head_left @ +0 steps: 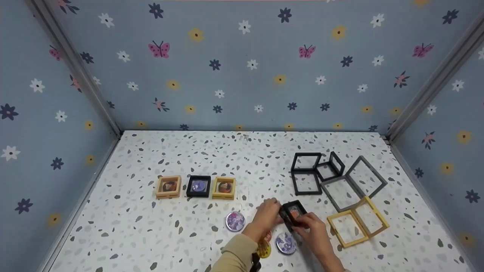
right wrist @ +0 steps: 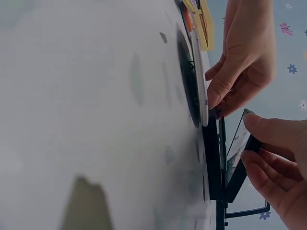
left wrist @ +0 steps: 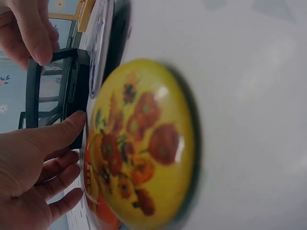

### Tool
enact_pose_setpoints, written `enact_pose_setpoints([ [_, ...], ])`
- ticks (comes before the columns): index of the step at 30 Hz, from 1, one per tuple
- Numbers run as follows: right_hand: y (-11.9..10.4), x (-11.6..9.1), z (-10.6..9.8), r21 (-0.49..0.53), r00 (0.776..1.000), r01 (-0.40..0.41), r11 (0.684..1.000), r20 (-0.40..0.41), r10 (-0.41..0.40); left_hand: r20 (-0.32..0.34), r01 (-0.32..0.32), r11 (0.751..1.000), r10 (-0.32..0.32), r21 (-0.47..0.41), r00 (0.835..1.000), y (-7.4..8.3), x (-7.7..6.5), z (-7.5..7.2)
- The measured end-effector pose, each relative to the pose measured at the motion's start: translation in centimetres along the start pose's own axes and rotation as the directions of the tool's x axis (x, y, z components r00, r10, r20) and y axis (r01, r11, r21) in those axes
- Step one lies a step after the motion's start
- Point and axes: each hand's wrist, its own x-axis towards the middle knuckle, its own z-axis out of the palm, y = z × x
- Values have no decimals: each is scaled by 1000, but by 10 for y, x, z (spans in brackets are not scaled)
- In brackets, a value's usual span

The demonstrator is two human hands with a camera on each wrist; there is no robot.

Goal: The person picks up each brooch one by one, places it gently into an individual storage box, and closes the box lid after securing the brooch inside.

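Between both hands is a small black hinged display frame, partly folded, with a patch of orange and white inside. My left hand holds the lower half by its end, thumb against the edge in the left wrist view. My right hand pinches the raised half between thumb and fingers; it tilts over the lower half. Beside the hands lie a yellow sunflower badge, an orange-red badge partly hidden by the left wrist, and a purple-and-white badge.
A pink-purple badge lies left of the hands. Further left stand closed frames in a row: light wood-coloured, black and yellow. At right are unfolded frames: black, grey and yellow.
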Motion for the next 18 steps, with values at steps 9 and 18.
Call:
enact_pose_setpoints([
  [9, -2, 2, 1, 17, 995, -11, 1000, 96, 9, 5, 19, 1000, -19, -6, 1000, 0, 1, 0],
  [18, -5, 5, -1, -47, 978, -51, 998, 199, 60, -3, 7, 1000, -7, 26, 1000, 1, 1, 0],
])
